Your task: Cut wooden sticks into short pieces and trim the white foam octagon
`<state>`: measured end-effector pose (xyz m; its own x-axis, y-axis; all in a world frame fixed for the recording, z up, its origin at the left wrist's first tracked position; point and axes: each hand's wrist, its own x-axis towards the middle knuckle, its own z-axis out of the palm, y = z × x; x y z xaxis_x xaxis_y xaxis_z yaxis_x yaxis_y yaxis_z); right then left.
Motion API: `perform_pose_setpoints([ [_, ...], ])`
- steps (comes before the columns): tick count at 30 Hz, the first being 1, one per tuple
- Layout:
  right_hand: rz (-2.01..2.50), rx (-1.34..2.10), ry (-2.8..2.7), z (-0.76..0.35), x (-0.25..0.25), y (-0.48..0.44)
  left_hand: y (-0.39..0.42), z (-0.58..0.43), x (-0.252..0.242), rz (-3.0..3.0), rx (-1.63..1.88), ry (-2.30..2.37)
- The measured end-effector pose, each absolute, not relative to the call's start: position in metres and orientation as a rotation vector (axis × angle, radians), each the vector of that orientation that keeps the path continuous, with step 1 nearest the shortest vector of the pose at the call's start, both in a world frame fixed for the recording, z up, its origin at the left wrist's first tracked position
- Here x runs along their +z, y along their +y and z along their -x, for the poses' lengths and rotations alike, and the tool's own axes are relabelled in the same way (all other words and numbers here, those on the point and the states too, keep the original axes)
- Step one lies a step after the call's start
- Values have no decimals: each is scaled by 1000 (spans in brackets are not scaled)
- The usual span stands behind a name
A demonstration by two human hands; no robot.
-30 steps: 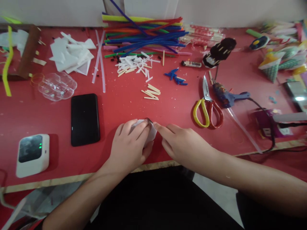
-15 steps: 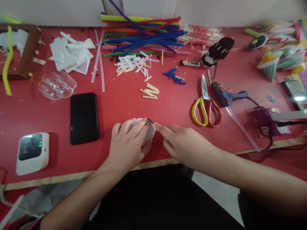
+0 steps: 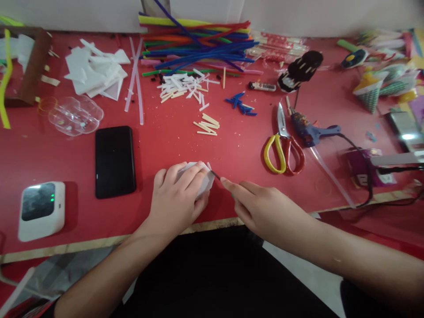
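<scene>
My left hand (image 3: 179,194) presses a small white sheet piece (image 3: 206,182) against the red table, its fingers over the top and the thumb at the near side. My right hand (image 3: 256,201) is closed around a knife with a thin dark blade (image 3: 216,175); most of its handle is hidden in the fist. The blade's tip meets the right edge of the white piece. A narrow white strip (image 3: 209,165) stands at that edge beside my left fingertips. Just beyond my hands lie several short pale sticks (image 3: 208,126).
Scissors (image 3: 281,152) and a glue gun (image 3: 309,130) with a cord lie to the right. A black phone (image 3: 115,161) and a white device (image 3: 42,210) are on the left. Pipe cleaners (image 3: 198,48), white scraps (image 3: 96,73) and blue bits (image 3: 240,104) lie farther back.
My right hand has drawn back slightly to the right and toward me, showing more of the blade. A narrow strip now shows at the white piece's edge. My left hand stays put.
</scene>
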<state>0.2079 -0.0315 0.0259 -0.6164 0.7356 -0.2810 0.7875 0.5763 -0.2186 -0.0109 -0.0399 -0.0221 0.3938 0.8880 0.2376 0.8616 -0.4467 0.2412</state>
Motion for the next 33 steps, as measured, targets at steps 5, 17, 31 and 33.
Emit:
perform_pose_setpoints([
  [5,-1404,-508,2649,-215,20,-46,-40,11,-22,-2547,491,1598],
  [17,-1706,-660,2665,-227,21,-42,-40,13,-29,-2547,575,1581],
  [31,-1607,-681,2693,-210,20,-19,-47,16,-21,-2520,416,1647],
  [33,-1628,-693,2675,-212,22,-22,-50,15,-19,-2538,376,1690],
])
